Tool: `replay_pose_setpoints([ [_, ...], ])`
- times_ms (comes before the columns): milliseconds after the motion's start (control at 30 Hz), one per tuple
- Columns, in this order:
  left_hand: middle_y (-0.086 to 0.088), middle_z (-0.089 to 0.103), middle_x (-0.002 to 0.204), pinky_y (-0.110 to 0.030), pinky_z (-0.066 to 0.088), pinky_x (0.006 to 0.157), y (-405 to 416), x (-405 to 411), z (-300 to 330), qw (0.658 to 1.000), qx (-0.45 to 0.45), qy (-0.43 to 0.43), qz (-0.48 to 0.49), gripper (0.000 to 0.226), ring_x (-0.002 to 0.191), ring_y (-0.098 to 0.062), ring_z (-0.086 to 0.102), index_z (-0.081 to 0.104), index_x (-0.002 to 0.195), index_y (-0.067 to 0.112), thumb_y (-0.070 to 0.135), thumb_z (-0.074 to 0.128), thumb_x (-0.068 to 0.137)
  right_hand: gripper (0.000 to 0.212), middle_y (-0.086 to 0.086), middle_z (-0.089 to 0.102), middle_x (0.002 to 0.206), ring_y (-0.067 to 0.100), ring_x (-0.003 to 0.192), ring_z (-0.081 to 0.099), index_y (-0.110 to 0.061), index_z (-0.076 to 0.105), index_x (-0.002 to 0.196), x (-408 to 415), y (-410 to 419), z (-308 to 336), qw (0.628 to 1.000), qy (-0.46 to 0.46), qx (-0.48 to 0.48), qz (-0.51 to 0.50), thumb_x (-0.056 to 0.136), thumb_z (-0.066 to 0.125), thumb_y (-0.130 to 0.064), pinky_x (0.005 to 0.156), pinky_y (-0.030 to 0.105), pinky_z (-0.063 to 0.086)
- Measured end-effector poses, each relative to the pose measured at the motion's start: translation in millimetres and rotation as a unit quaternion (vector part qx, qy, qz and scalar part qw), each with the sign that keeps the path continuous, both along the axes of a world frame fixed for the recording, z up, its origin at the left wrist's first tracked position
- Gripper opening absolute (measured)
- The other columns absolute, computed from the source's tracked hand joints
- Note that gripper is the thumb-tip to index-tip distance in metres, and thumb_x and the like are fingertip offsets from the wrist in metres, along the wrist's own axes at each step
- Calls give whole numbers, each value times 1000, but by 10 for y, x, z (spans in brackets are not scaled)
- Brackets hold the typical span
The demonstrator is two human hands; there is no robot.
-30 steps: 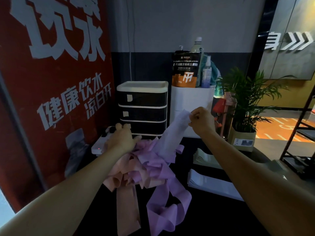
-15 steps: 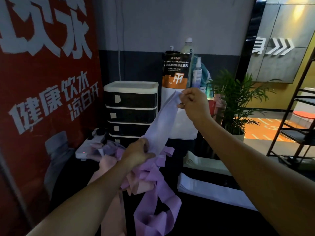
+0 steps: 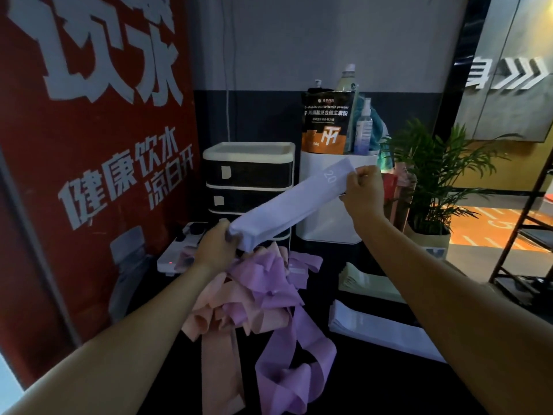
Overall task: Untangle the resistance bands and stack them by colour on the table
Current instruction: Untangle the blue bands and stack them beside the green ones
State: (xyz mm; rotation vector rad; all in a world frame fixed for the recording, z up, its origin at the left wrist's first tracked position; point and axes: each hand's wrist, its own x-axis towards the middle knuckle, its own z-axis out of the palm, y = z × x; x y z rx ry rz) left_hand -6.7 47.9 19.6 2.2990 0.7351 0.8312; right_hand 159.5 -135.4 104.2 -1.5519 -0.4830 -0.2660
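- Lower centre of the frame: a tangle of purple and pink bands point(image 3: 263, 298) lies on the dark surface point(image 3: 344, 384), with loose loops trailing toward the bottom edge. The material looks thin, soft and light; expect it to drape, twist and cling instead of holding a shape.
- Lower right: a flat stack of pale bands point(image 3: 380, 330) lies on the surface, with a second stack of greenish bands point(image 3: 368, 284) just behind it.
- Centre: a pale lilac band point(image 3: 287, 205) is held taut in the air above the tangle. Its long axis runs diagonally from lower left to upper right; the end marked "20" points to the upper right.
- Left hand point(image 3: 215, 250): fingers curled round the lower-left end of the band.
- Right hand point(image 3: 363, 194): fingers pinch the upper-right end.
- Handling judgement: grip at both ends and keep light tension so the band stays flat; it likely belongs on the pale stack.
- Behind: a drawer unit point(image 3: 248, 178) and a potted plant point(image 3: 431, 181).
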Motion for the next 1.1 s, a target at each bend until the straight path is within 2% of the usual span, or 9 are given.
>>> replay_pose_setpoints([
  [133, 2, 44, 69, -28, 30, 55, 76, -66, 204, 998, -4, -56, -11, 20, 67, -17, 43, 43, 79, 13, 22, 53, 94, 12, 8, 55, 92, 28, 94, 59, -4, 50, 100, 82, -48, -76, 999, 12, -22, -23, 96, 44, -14, 83, 49, 54],
  [333, 2, 43, 60, -29, 28, 53, 85, -201, 207, 998, 58, 22, -26, 29, 56, -10, 39, 42, 68, 19, 26, 51, 95, 19, 16, 62, 97, 29, 90, 61, 2, 56, 102, 193, -260, -158, 998, 13, -30, -57, 94, 45, -11, 69, 34, 53],
  [433, 1, 38, 60, -29, 25, 51, -57, -176, 191, 996, 82, 22, -40, 34, 56, -12, 37, 34, 65, 19, 25, 47, 96, 20, 15, 62, 95, 28, 87, 60, 2, 57, 102, 143, -408, -199, 996, -4, -45, -76, 93, 44, -11, 73, 35, 51],
  [533, -3, 43, 69, -31, 28, 56, -191, -124, 177, 998, 46, 15, -44, 25, 67, -19, 41, 40, 73, 13, 20, 48, 96, 20, 16, 62, 95, 28, 87, 59, 1, 57, 101, 101, -583, -258, 994, -1, -57, -97, 91, 45, -11, 74, 37, 48],
  [633, -12, 52, 95, -28, 35, 71, -312, -54, 115, 999, -8, -4, -36, 5, 82, -21, 48, 52, 89, 11, 14, 56, 91, 22, 17, 62, 89, 33, 84, 61, 0, 59, 95, 55, -784, -354, 991, 32, -75, -105, 86, 44, -13, 66, 33, 45],
  [767, -5, 54, 90, -29, 41, 74, -568, -24, 74, 994, -85, -51, -48, 20, 87, -20, 51, 58, 100, 4, 9, 67, 83, 17, 16, 52, 69, 26, 62, 50, -1, 55, 71, -64, -1118, -481, 988, 65, -80, -117, 81, 42, -4, 50, 21, 36],
  [900, -3, 57, 86, -27, 47, 75, -782, -6, 65, 971, -222, -57, -62, 24, 88, -19, 53, 54, 89, 11, 11, 75, 77, 21, 15, 45, 63, 23, 61, 42, -10, 47, 57, -148, -1490, -617, 983, 91, -80, -136, 75, 42, -1, 59, 34, 34],
  [1000, -2, 53, 79, -22, 48, 69, -961, 77, 68, 944, -312, -64, -82, 30, 77, -15, 52, 50, 76, 14, 4, 77, 72, 20, 14, 44, 63, 25, 66, 43, -10, 45, 56, -176, -1765, -694, 975, 128, -87, -159, 75, 45, -5, 61, 44, 46],
  [1100, -5, 56, 75, -24, 48, 62, -1097, 191, 41, 905, -404, -67, -115, 33, 68, -15, 54, 50, 75, 11, -1, 79, 63, 29, 12, 49, 60, 39, 73, 56, -14, 49, 52, -166, -2059, -785, 969, 156, -88, -171, 79, 50, -1, 81, 63, 49],
])
